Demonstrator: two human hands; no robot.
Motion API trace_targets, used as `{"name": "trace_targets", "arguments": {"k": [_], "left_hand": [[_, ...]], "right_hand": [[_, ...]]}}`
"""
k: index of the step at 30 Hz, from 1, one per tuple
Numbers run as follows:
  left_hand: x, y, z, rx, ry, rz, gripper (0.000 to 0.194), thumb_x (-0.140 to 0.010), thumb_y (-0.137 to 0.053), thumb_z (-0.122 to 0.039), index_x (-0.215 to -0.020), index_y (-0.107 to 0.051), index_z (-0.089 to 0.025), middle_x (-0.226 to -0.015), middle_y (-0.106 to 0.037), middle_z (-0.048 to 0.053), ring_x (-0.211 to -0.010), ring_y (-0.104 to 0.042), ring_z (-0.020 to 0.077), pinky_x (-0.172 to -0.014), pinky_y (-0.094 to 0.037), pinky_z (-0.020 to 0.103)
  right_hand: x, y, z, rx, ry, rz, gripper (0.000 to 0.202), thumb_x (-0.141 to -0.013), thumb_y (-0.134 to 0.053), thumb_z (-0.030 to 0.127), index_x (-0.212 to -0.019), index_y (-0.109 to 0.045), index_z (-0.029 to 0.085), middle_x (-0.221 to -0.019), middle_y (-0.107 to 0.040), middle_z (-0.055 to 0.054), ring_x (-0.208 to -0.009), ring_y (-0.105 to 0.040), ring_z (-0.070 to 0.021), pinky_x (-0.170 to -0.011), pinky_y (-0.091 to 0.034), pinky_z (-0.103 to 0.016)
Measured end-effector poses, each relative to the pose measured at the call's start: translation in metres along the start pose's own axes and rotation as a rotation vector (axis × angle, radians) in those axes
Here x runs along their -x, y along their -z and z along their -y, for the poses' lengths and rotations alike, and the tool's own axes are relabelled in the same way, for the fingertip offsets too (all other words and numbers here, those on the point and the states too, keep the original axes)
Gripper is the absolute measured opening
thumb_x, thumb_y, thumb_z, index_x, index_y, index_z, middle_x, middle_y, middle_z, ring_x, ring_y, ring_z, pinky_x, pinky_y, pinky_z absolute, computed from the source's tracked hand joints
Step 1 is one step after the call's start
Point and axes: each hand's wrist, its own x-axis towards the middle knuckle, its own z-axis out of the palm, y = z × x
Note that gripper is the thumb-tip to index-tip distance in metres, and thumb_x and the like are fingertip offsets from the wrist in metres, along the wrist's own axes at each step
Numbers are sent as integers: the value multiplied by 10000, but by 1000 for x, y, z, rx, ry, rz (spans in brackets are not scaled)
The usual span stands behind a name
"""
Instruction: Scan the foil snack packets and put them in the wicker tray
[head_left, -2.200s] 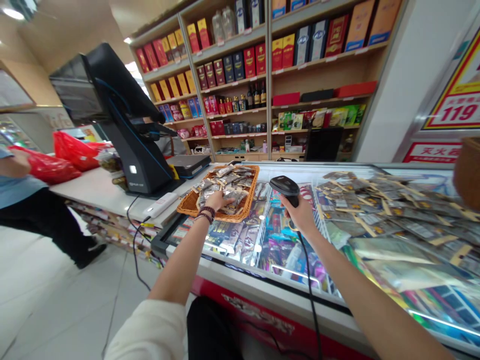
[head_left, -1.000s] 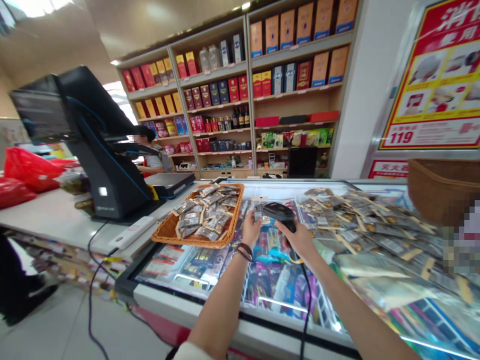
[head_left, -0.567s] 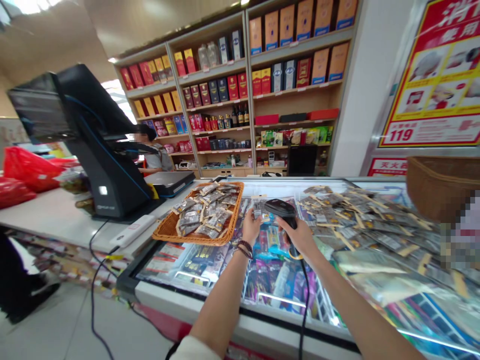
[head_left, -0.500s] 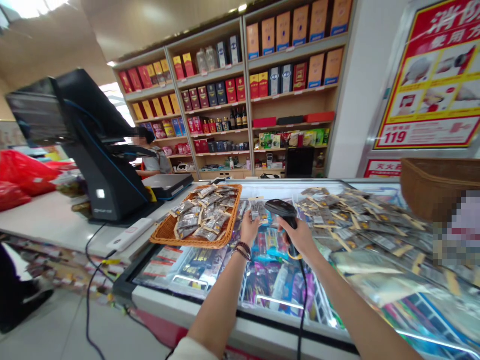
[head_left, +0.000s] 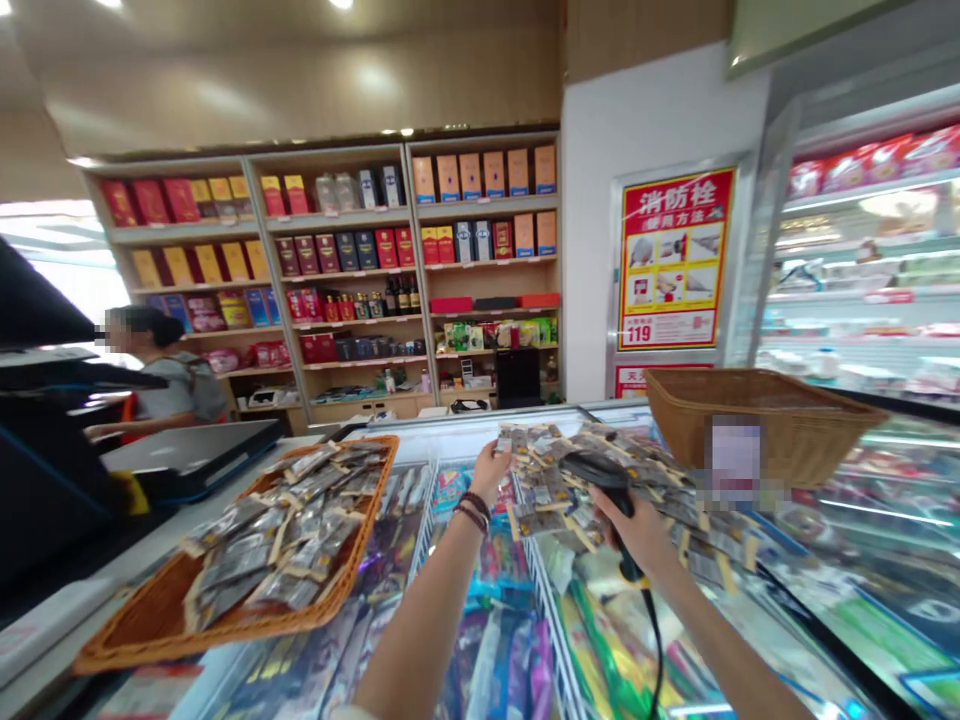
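Observation:
My right hand (head_left: 634, 525) is wrapped round the handle of a black barcode scanner (head_left: 596, 468), whose cable hangs down. To its left, my left hand (head_left: 492, 470), with dark beads at the wrist, pinches a small packet (head_left: 505, 438) at the near-left edge of a spread pile of similar packets (head_left: 544, 485). The pile lies on the glass top of a freezer. An orange wicker basket (head_left: 360, 575) on the left holds several more of these packets. The scanner head hangs over the pile, right of the pinched packet.
A brown basket (head_left: 765, 395) stands behind the pile at the right. At the left are a flat black scale (head_left: 195, 455) and a dark checkout terminal (head_left: 45, 480). A person (head_left: 161, 370) with a backpack is beyond them. Shelves of boxes (head_left: 337, 250) line the back wall.
The view has swung right and moved closer. My left hand, with the packet, has moved from near the basket to the pile. The scanner has moved over the pile too, still in my right hand.

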Motion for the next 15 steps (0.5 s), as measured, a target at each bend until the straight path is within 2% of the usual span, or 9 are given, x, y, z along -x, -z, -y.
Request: {"name": "trace_targets", "arguments": {"k": [3, 6, 8, 11, 15], "left_hand": [[2, -36, 0, 106, 88, -2, 566, -756, -825, -113, -1300, -673, -138, -1075, -794, 124, -1049, -790, 226, -1016, -609, 351], [13, -42, 6, 140, 133, -10, 633, -750, -802, -87, -1360, -651, -163, -1405, -712, 186, -1273, -727, 249, -1120, -568, 357], [22, -30, 11, 128, 143, -7, 595, -749, -809, -102, -1326, -678, -161, -1482, -671, 191, -1332, -695, 264, -1157, -546, 361], [37, 4, 10, 41, 93, 25, 496, -752, -815, -149, -1240, -731, -141, -1397, -729, 183, -1284, -718, 282, -1155, -543, 389], [54, 61, -16, -177, -34, 30, 399, -733, -850, -237, -1120, -799, -155, -1261, -795, 158, -1186, -749, 298, -1084, -570, 411]], "right_hand": [[2, 17, 1, 37, -14, -52, 534, -714, -676, 790, -640, -588, 268, -443, -575, -14, -359, -547, -192, -429, -470, -331], [5, 20, -1, 35, -12, -85, 539, -706, -659, 798, -634, -585, 269, -472, -603, -28, -360, -545, -186, -422, -463, -328], [6, 15, -5, 34, -4, -73, 538, -720, -655, 796, -629, -577, 272, -461, -592, -22, -359, -541, -183, -428, -468, -325], [5, -2, -9, 22, 5, -33, 534, -736, -668, 788, -649, -580, 269, -460, -593, -16, -361, -540, -181, -435, -471, -322], [5, -38, 0, -50, 44, 47, 536, -762, -689, 779, -722, -603, 252, -525, -644, -17, -368, -537, -170, -424, -442, -311]]}}
